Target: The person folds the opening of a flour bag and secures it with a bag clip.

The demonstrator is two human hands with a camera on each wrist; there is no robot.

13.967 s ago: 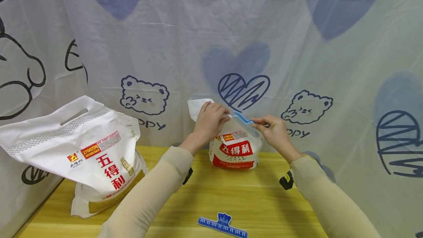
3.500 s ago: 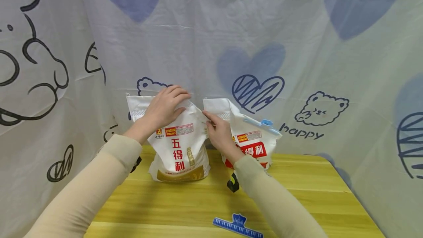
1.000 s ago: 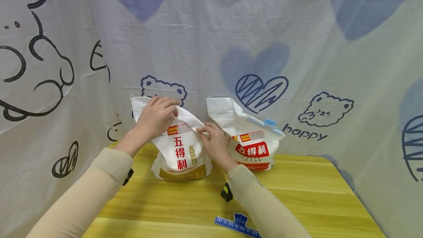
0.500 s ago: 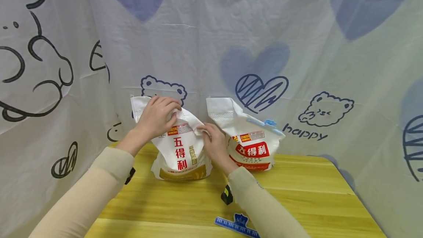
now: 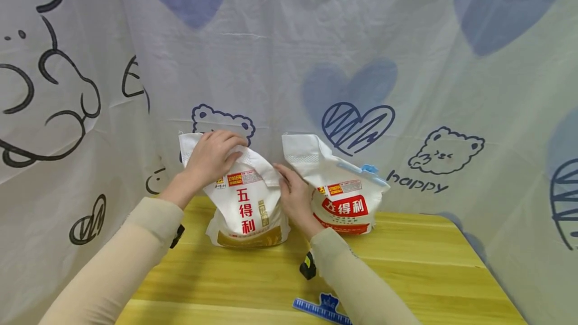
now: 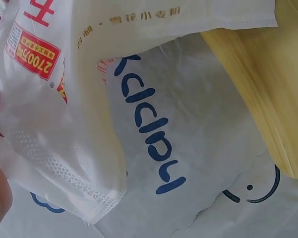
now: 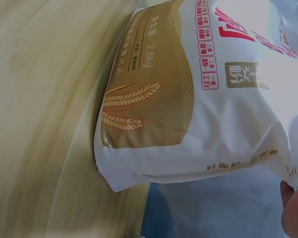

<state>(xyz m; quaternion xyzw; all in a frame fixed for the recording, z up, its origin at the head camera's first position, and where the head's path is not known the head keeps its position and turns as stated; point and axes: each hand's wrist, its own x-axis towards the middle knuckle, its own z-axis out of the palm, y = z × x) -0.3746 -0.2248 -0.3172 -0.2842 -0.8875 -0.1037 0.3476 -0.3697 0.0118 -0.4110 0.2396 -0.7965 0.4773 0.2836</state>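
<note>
A white flour bag (image 5: 246, 209) with red lettering and a gold base band stands upright on the table, its top partly folded forward. My left hand (image 5: 209, 159) grips the top of this bag from the left, fingers over the upper edge. At the bag's upper right edge, my right hand (image 5: 295, 194) pinches the corner of the fold. The left wrist view has the bag's perforated top strip (image 6: 54, 163) close up. In the right wrist view, the bag's lower front (image 7: 153, 94) shows wheat ears, with a fingertip (image 7: 293, 208) at its edge.
To the right stands a second flour bag (image 5: 345, 207) with a red label, a light blue sealing clip (image 5: 369, 168) across its slanted top. A blue piano-key clip (image 5: 322, 307) lies near the table's (image 5: 406, 265) front, beside my right sleeve. A printed curtain (image 5: 271, 39) hangs behind.
Earlier both hands worked the light blue clip on the red-label bag. Since then the gold-band bag has come from the left to the middle. Lately my right fingers shifted slightly at its fold.
</note>
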